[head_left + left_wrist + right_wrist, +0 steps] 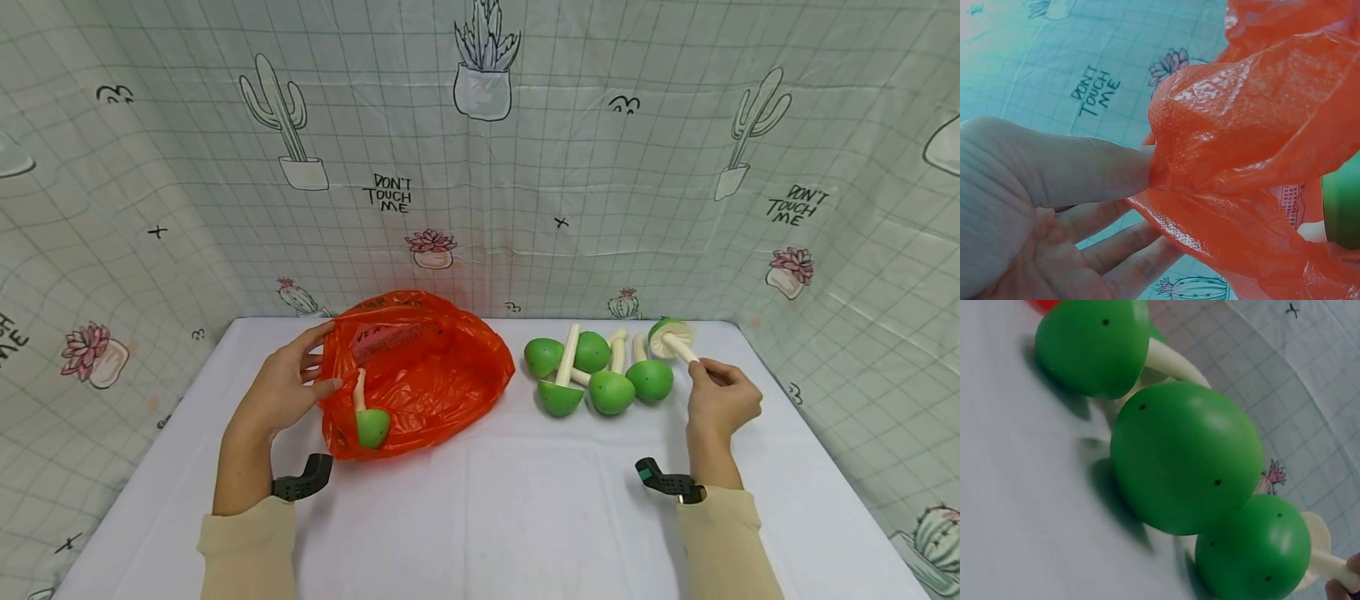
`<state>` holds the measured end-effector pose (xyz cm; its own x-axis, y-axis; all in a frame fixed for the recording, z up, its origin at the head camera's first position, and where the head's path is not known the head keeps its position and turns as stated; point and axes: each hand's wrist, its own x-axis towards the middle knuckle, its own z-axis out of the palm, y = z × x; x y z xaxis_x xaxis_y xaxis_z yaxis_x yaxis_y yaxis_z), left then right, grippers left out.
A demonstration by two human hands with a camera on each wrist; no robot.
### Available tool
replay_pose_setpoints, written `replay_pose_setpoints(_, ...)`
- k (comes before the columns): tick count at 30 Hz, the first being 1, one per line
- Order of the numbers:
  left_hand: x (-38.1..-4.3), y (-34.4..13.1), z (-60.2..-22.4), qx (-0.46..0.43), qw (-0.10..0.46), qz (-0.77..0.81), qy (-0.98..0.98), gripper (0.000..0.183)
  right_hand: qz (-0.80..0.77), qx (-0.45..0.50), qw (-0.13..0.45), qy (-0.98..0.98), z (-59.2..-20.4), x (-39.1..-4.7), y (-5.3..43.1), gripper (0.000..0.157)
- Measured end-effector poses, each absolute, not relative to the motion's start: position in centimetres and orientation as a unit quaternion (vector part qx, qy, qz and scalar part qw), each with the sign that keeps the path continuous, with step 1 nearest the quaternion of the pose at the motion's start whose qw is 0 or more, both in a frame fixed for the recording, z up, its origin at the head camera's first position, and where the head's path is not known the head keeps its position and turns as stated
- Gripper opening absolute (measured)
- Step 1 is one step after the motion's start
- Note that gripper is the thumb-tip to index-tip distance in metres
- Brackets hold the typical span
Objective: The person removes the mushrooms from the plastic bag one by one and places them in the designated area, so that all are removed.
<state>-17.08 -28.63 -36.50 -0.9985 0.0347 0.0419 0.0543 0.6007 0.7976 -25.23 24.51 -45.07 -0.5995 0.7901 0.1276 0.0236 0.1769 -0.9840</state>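
My left hand (281, 387) holds the left edge of a red plastic bag (450, 408), its film caught between thumb and fingers in the left wrist view. The bag's mouth gapes toward me, and inside lies one green-capped toy mushroom (372, 428) with a pale stem. On the right, my right hand (722, 402) pinches the stem of another green-capped mushroom (671, 337), whose pale underside faces me. In the right wrist view, only fingertips (1337, 590) show at the lower right corner, on that stem.
Several more green-capped mushrooms (611, 392) lie in a loose cluster between the bag and my right hand, some leaning on one another. They stand on a white-covered table (510, 508). A cloth backdrop (525, 167) with cactus drawings rises behind and at both sides.
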Motion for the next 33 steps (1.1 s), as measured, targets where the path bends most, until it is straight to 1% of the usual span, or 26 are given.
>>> replay_pose_setpoints(9,-17.1,-28.5,-36.5,-0.025,0.010,-0.448,-0.894,0.083,0.563,-0.300,0.294,-0.712,-46.8,-25.3,25.1,0.019)
replay_pose_setpoints(16,-17.1,-28.6,-36.3,-0.029,0.012,-0.440,-0.898,0.082,0.552,-0.312,0.267,-0.726,-47.4,-25.4,25.4,0.026)
replay_pose_setpoints(21,-17.0,-28.5,-36.3,-0.024,0.007,-0.443,-0.896,0.083,0.536,-0.329,0.243,-0.738,-47.6,-25.2,25.4,0.019)
replay_pose_setpoints(23,-17.0,-28.5,-36.3,-0.020,0.006,-0.444,-0.896,0.083,0.523,-0.338,0.240,-0.744,-47.8,-25.1,25.4,0.018)
replay_pose_setpoints(33,-17.0,-28.5,-36.3,-0.022,0.010,-0.436,-0.900,0.082,0.511,-0.346,0.237,-0.750,-47.9,-24.9,25.6,0.027)
